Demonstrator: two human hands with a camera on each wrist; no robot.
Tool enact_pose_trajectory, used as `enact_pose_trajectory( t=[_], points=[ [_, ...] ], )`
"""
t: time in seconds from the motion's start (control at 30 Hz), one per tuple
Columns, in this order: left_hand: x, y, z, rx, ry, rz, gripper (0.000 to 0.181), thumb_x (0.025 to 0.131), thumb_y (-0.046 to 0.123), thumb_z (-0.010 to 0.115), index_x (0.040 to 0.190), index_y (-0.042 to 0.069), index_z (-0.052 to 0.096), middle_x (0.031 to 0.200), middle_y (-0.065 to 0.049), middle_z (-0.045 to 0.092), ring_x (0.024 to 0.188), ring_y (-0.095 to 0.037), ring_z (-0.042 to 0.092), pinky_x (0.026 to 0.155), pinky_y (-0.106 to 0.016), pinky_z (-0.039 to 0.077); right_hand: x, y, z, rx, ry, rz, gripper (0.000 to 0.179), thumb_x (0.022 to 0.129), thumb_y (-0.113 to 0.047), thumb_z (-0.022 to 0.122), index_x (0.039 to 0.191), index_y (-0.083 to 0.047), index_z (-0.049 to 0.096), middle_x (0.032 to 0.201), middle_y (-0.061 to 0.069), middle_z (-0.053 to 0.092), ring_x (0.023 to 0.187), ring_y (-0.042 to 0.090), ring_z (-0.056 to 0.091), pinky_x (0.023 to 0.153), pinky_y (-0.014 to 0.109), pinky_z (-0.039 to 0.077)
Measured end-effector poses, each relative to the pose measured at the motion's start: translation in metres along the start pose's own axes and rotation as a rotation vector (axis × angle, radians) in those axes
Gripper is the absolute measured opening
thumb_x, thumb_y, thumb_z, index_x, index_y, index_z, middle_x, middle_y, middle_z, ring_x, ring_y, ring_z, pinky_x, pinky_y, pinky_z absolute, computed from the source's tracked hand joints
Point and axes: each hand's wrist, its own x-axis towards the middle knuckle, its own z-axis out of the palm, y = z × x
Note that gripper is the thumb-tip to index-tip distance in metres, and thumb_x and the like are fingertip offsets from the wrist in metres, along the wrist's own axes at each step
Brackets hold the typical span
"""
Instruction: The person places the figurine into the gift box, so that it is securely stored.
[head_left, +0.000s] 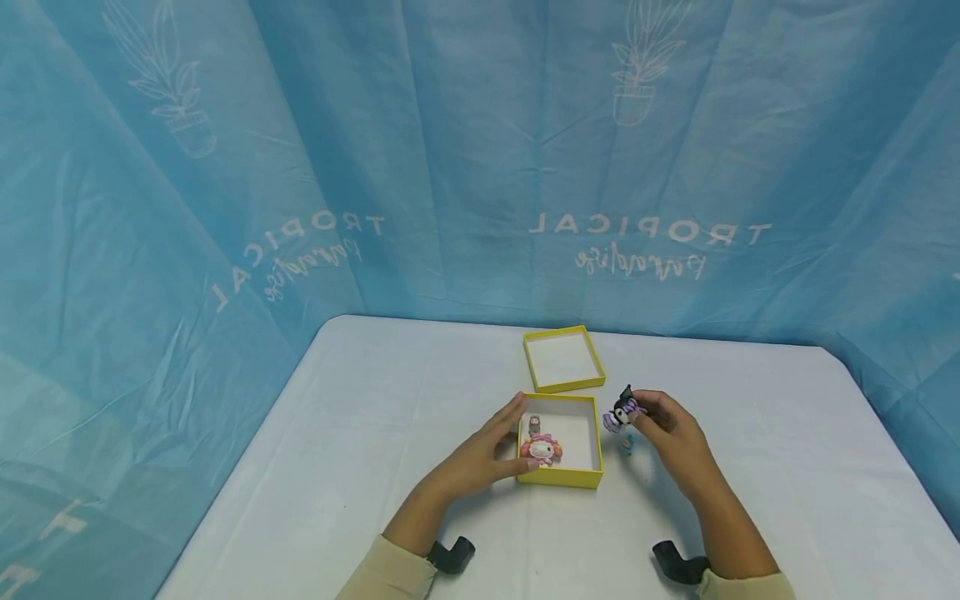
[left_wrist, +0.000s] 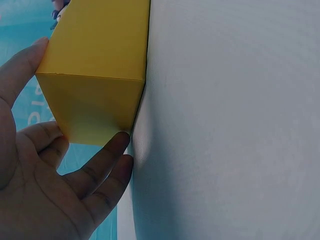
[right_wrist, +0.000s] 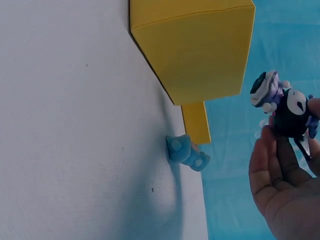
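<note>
My right hand (head_left: pixel 678 437) pinches a small black-and-purple toy figurine (head_left: pixel 622 412) between thumb and fingers, raised beside the box's right wall. The right wrist view shows that figurine's white face and striped purple-and-white part (right_wrist: pixel 270 90). An open yellow box (head_left: pixel 558 477) with a white inside sits in front of me. My left hand (head_left: pixel 472 462) holds it at the left side, thumb at the front corner and fingertips toward the back corner. Inside, along the left, lie a pink figurine with a white face (head_left: pixel 542 448) and a smaller brownish-grey figurine (head_left: pixel 534 426).
A light-blue figurine (right_wrist: pixel 185 152) stands on the table just right of the box, below my right hand. Behind the box lies its yellow-rimmed lid (head_left: pixel 564 358), inside up. White cloth (head_left: pixel 360 433) covers the table, and a blue printed curtain (head_left: pixel 465 150) hangs behind it.
</note>
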Motion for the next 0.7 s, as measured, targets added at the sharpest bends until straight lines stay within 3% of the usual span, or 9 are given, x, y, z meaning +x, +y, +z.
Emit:
enact_pose_trajectory(
  t=[0.17,0.3,0.53,0.7],
  points=[
    [-0.0005,0.0001,-0.0004,-0.004,-0.001,-0.001,0.094,0.089,0.054,0.072,0.162,0.04,0.015,0.171,0.017,0.005,0.16,-0.022,0.011,0.126,-0.059,0.021,0.0005,-0.0019,0.0021,0.06,-0.02,-0.005,0.036,0.103,-0.026,0.059,0.136,-0.012,0.057,0.142,0.009,0.056,0.126,0.018,0.059,0.095,0.015,0.052],
    [0.0003,-0.0001,0.0003,-0.003,-0.002,-0.006,0.094,0.089,0.053,0.073,0.162,0.038,0.016,0.172,0.012,0.006,0.159,-0.02,0.015,0.126,-0.059,0.021,0.001,-0.0034,0.0036,0.082,-0.031,-0.008,0.036,0.103,-0.024,0.058,0.136,-0.012,0.056,0.145,0.01,0.053,0.135,0.029,0.054,0.093,0.013,0.052],
    [-0.0001,-0.0004,0.0005,0.0,0.001,-0.014,0.093,0.088,0.054,0.073,0.161,0.042,0.016,0.171,0.015,0.006,0.159,-0.019,0.016,0.126,-0.059,0.021,0.0029,-0.0036,0.0051,0.09,-0.038,-0.022,0.037,0.102,-0.03,0.062,0.134,-0.013,0.057,0.138,0.011,0.057,0.109,0.009,0.065,0.085,0.018,0.057],
    [-0.0001,-0.0012,0.0,0.006,0.003,0.002,0.093,0.089,0.054,0.073,0.161,0.041,0.015,0.172,0.013,0.006,0.16,-0.023,0.011,0.126,-0.06,0.021,0.0019,-0.0062,0.0077,0.092,-0.05,-0.006,0.039,0.101,-0.036,0.063,0.133,-0.014,0.058,0.138,0.011,0.058,0.106,0.011,0.065,0.086,0.022,0.058]
  ],
)
